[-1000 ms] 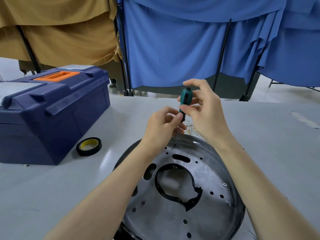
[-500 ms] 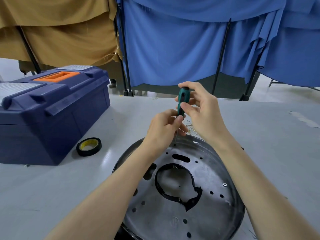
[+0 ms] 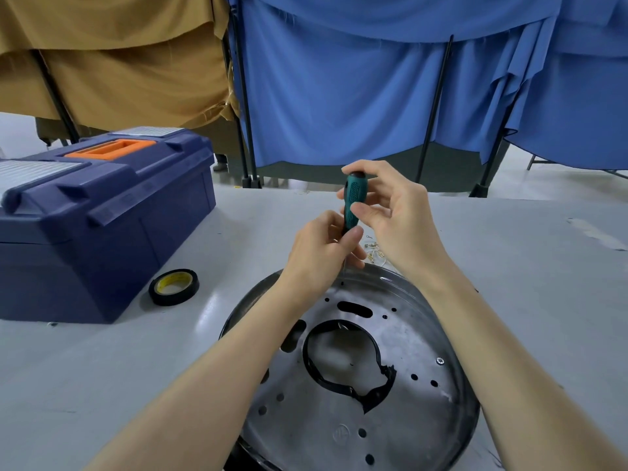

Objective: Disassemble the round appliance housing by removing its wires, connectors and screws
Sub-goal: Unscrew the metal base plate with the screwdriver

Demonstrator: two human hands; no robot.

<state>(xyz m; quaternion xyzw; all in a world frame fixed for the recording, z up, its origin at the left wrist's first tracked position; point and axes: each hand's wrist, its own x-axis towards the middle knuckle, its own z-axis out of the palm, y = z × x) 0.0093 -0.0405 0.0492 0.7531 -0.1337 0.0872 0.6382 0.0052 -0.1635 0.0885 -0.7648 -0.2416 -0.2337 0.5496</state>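
Screwdriver (image 3: 351,203) upright between both my hands — that was how things stood over the far edge of the round housing (image 3: 401,419). My right hand (image 3: 396,215) was closed around the green, dimpled handle, thumb pressed on its lower part and forefinger curled over the black cap at the top. My left hand (image 3: 319,256) was pinched shut lower down, thumb and fingers gripping the base of the handle where the thin metal shaft came out; the shaft's tip reached the housing near a small hole at its far rim, though I could not tell whether it sat in a screw.

The housing lay on the grey table (image 3: 102,368) directly before me, a shiny metal disc with many small round holes, an oblong slot, and a large central opening lined with a black ring (image 3: 339,385) that was ragged at its lower right. One screw (image 3: 440,361) was seated near the right rim. A faint round stamp showed near the bottom of the disc (too worn to read).

Just beyond the housing, behind my hands, lay a small tangle of pale wires (image 3: 373,253). To the left sat a roll of black tape (image 3: 173,287) with a yellow core — printing on the core, not legible — and past it a dark blue toolbox (image 3: 102,232) with an orange handle, shut. Blue and tan curtains hung behind.
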